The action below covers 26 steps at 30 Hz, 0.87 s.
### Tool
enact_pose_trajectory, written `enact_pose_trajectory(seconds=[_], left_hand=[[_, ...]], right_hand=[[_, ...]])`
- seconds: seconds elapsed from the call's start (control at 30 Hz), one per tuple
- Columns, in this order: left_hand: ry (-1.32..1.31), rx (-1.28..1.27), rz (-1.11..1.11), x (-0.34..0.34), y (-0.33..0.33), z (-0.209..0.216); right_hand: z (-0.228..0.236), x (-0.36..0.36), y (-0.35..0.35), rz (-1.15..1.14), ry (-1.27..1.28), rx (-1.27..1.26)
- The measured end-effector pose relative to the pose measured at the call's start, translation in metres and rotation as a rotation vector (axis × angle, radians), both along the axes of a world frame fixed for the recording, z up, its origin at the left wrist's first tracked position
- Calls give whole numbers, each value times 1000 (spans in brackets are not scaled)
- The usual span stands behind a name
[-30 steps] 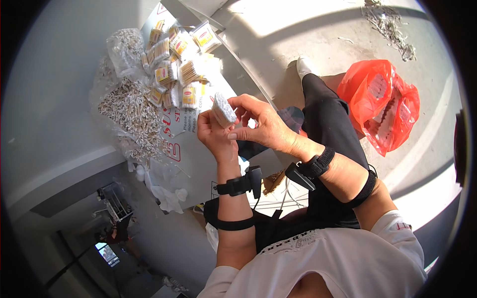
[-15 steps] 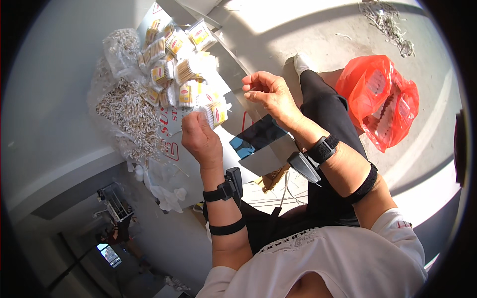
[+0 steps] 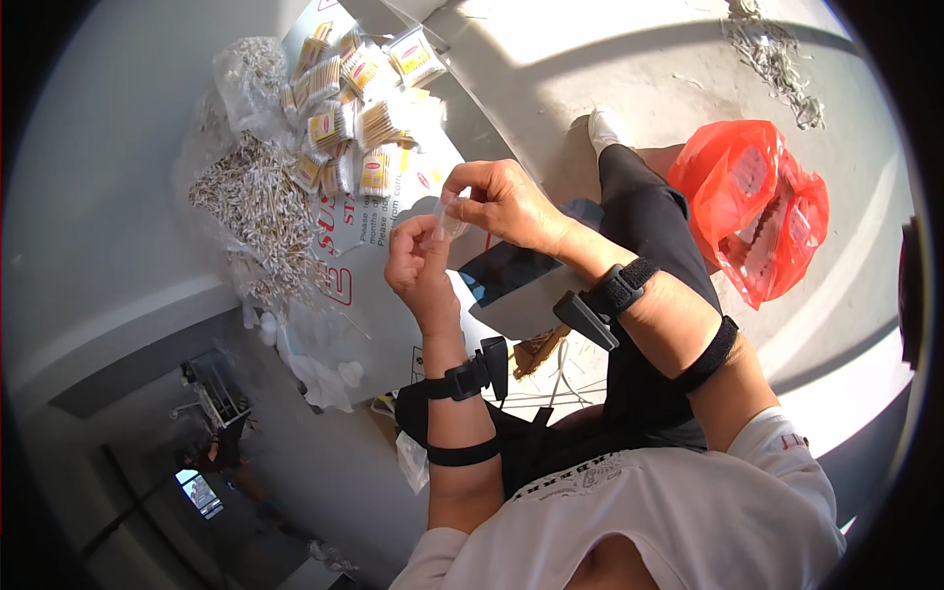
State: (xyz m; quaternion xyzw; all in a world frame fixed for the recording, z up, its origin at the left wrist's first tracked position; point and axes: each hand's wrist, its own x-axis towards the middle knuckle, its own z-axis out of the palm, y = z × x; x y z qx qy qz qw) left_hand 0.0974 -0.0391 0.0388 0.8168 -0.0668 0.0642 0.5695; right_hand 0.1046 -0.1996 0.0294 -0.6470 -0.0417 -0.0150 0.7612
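Note:
My left hand (image 3: 423, 265) and my right hand (image 3: 506, 206) meet over the near part of the printed white board (image 3: 369, 270). Their fingertips pinch a small clear plastic bag (image 3: 452, 221), stretched between them; what it contains, if anything, is hard to make out. Beyond my left hand lies a heap of packed cotton swabs (image 3: 379, 123) in clear packets with yellow and white labels. To its left, many loose cotton swabs (image 3: 256, 202) spill from a large clear plastic bag (image 3: 251, 84).
A red plastic bag (image 3: 752, 197) stands open on the floor to the right, with pale material inside. White scraps (image 3: 772, 64) lie on the floor at the far right. My leg (image 3: 639, 216) is beside the board. A grey wall (image 3: 108, 177) borders the left.
My hands were apart and have come together, the right moving left and the left slightly right. The clear bag now shows between them. Labelled packets beside my left hand no longer show there.

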Motion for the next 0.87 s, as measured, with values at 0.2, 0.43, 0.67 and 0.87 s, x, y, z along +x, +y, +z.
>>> enact_pose_trajectory(seconds=[0.2,0.43,0.67,0.87], left_hand=[[359,-574,179,-5,-13,-1],[224,-586,135,0,-11,-11],[272,-726,116,2,-7,-15],[122,-516,133,4,-3,-15]], right_hand=[[-2,20,-2,135,9,-200],[3,29,-1,211,-31,-232],[0,30,-3,273,21,-15],[-1,31,-2,182,-168,-256]])
